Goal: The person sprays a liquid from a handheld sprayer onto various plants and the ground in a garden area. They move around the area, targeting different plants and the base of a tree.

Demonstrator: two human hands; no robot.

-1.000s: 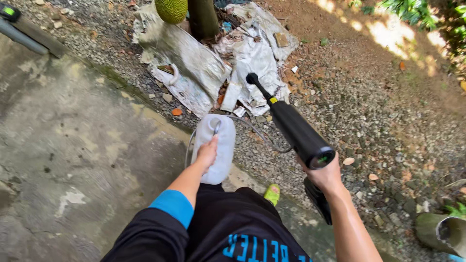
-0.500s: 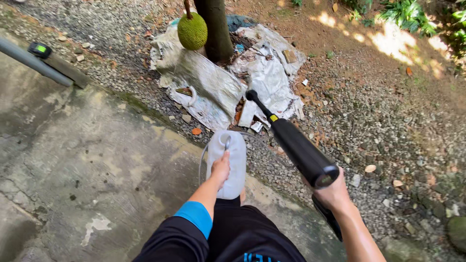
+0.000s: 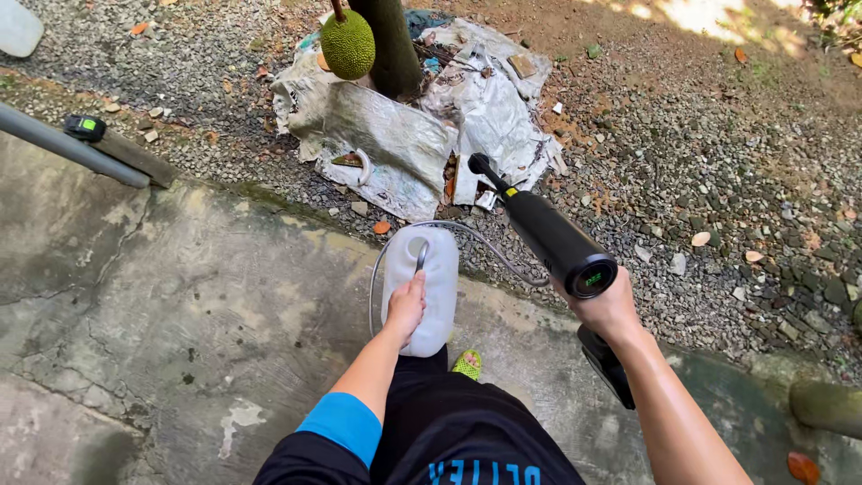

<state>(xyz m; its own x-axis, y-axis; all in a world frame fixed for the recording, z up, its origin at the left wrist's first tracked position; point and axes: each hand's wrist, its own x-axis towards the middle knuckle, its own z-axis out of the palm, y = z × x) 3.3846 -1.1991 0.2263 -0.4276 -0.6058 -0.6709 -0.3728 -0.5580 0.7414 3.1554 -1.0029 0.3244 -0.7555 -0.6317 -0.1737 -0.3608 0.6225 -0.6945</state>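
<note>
Gripping the handle of a black spray gun (image 3: 555, 241), the right hand (image 3: 603, 310) is closed tight around it, forearm bare and reaching forward from the lower right; the gun's thick barrel slants up and left, tapering to a thin nozzle that points at the rubbish round a tree trunk (image 3: 392, 45); a small round green-lit display shows on its rear end, and a black block hangs below the wrist. Left hand (image 3: 407, 303) is curled shut over the top handle of a white plastic jug (image 3: 422, 286), arm stretched down straight, a blue cuff on a black sleeve; the jug hangs in front of the legs, over the edge where concrete meets gravel, smooth and translucent; a thin grey hose (image 3: 489, 244) loops from it toward the gun. Crumpled, dirty white plastic sacks (image 3: 386, 144) lie heaped at the trunk's foot; a knobbly green jackfruit (image 3: 347, 43) hangs beside the trunk. Stained, cracked concrete slab (image 3: 162, 305) fills the left; loose grey gravel (image 3: 718, 180) with dry leaves spreads to the right; a grey pipe (image 3: 67, 144) crosses the upper left; a green shoe tip (image 3: 466, 364) peeks below the jug.
</note>
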